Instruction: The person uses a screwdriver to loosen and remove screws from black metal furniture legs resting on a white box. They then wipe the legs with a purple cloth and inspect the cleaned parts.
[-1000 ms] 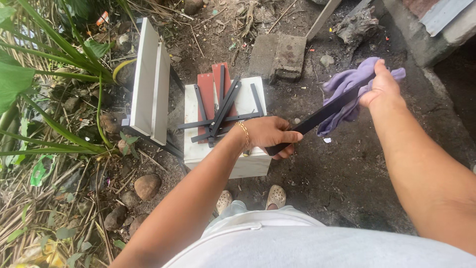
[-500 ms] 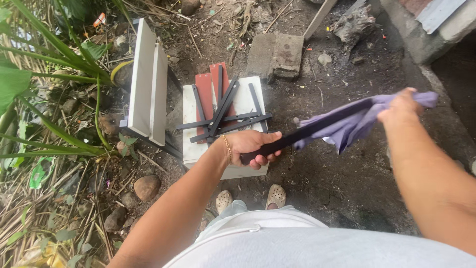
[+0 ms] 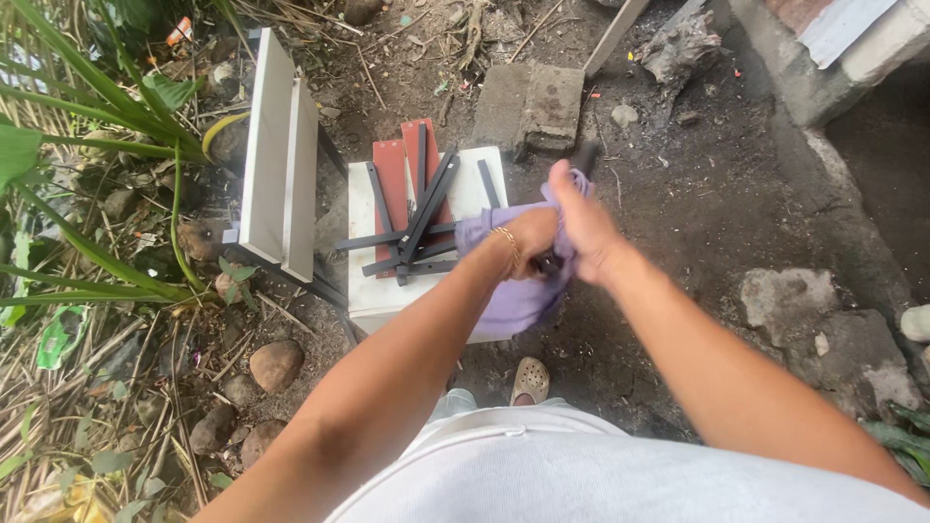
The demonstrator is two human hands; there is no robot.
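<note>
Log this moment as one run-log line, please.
left hand: holds dark bar | right hand: wraps purple cloth around bar | backdrop: white box bearing dark bars

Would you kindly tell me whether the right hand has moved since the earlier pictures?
Yes. The right hand has come in leftward with the purple cloth, from out over the bare dirt to the edge of the white board, meeting the left hand.

White slab (image 3: pixel 373 291) w/ dark bars (image 3: pixel 418 208) (crisscrossed)

Outdoor backyard: bare dirt (image 3: pixel 697 223), stones (image 3: pixel 276 363), green plants (image 3: pixel 87 107).
</note>
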